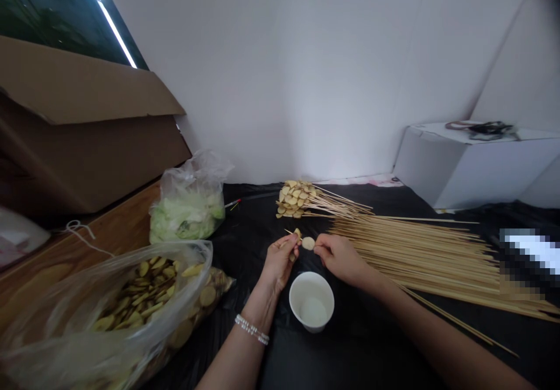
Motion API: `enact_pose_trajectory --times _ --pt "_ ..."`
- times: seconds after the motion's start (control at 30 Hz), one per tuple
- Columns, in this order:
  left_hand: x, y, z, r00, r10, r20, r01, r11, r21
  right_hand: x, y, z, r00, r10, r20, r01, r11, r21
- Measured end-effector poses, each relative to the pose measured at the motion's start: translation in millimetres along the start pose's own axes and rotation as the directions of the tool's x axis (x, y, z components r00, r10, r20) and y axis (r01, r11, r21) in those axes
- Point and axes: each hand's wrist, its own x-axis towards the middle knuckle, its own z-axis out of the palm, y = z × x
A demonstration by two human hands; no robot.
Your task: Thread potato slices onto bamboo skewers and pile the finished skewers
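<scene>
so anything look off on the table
One bamboo skewer sticks out from the main pile of skewers, slanting away across the black table cover toward the lower right, out of line with the others.

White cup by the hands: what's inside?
The white paper cup shows a pale round patch at its bottom. Glare leaves unclear whether that's liquid or a solid piece, and the cup's wall hides any contents lower down.

Skewers (415, 256) — smooth matt wood; cup (294, 302) — smooth paper.
</scene>
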Motion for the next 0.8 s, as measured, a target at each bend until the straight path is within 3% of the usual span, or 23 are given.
enact_pose_trajectory --times 0.13,0.37,0.63,0.8 --pt "0.2 0.4 -0.8 1.0 0.006 0.01 -0.006 1.0 0.016 -0.7 -0.5 1.4 0.997 -0.051 -0.058 0.048 0.998 -0.047" --pt "-0.8 1.6 -1.4 0.999 -0.007 0.032 0.006 0.999 0.043 0.7 -0.1 -0.3 0.997 0.066 0.045 -0.069 0.995 0.068" --pt "-4.7 -8.2 4.0 0.995 -0.065 0.079 0.055 0.991 0.125 1.7 0.2 4.4 0.999 0.043 -0.01 -0.042 0.996 0.076" --pt "-5.2 -5.7 4.2 0.996 -0.041 0.079 0.033 0.995 0.099 2.3 -1.3 5.5 0.999 0.01 -0.037 -0.006 0.993 0.116"
